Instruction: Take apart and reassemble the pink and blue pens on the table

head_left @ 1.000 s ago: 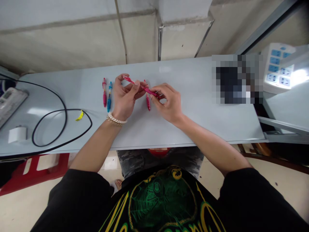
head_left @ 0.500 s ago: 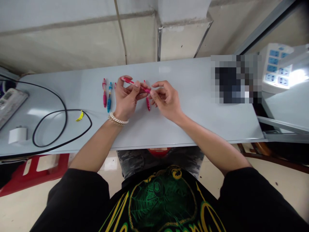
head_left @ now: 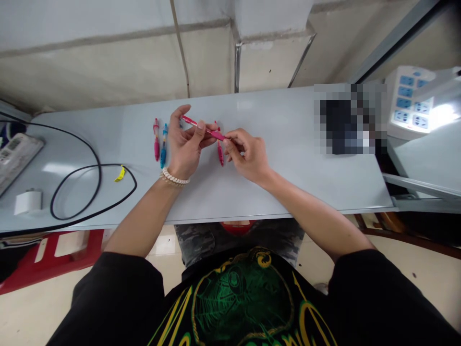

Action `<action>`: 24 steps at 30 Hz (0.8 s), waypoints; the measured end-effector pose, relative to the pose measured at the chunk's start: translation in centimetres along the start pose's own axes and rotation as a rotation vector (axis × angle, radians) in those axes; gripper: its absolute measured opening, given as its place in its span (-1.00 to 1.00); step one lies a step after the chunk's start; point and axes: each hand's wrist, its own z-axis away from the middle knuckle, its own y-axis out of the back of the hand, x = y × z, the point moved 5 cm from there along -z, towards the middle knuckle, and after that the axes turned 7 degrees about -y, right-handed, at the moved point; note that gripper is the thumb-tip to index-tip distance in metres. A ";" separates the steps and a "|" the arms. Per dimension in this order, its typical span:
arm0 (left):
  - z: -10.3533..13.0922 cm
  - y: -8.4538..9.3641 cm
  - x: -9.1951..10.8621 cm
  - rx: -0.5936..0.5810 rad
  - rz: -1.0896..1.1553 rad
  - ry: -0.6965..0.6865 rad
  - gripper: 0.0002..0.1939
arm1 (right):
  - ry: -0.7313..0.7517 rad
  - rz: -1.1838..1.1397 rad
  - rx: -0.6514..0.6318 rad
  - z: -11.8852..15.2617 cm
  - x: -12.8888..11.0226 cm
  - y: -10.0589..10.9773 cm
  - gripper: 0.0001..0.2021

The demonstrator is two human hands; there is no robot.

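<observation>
A pink pen [head_left: 217,135] is held slanting above the table, its clear and red barrel towards the upper left. Thumb and fingers of my left hand [head_left: 184,150] are closed around its middle, while the index finger arches near its far end. My right hand [head_left: 251,153] pinches the pen's lower right tip, fingers curled. Beneath the held pen, a second pink pen [head_left: 220,156] lies on the table [head_left: 309,178], partly covered by my fingers. To the left of my left hand lie another pink pen [head_left: 156,146] and a blue pen [head_left: 163,154], side by side.
A black cable [head_left: 97,166] with a yellow tag [head_left: 120,173] loops over the table's left side, near a white charger plug [head_left: 28,202]. A power strip [head_left: 16,156] sits at the far left. On the right are a blurred-out dark object [head_left: 338,127] and a white multi-socket [head_left: 408,103].
My right hand has closed in on the pen's tip and now pinches it. My left index finger has lifted away from the pen's far end.
</observation>
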 end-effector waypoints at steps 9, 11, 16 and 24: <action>-0.1 0.4 -0.4 0.020 -0.011 0.000 -0.05 | 0.004 -0.038 -0.024 0.0 0.1 -0.3 -0.58; 0.0 0.3 -0.4 0.005 0.000 0.000 0.01 | -0.003 -0.033 -0.026 0.0 0.1 -0.3 -0.56; 0.2 0.1 -0.1 0.014 -0.033 -0.009 -0.07 | -0.058 -0.079 -0.029 -0.2 0.2 -0.2 -0.51; -0.1 0.2 -0.3 0.021 -0.046 -0.034 -0.26 | -0.093 -0.115 -0.024 -0.4 0.7 -0.3 -0.46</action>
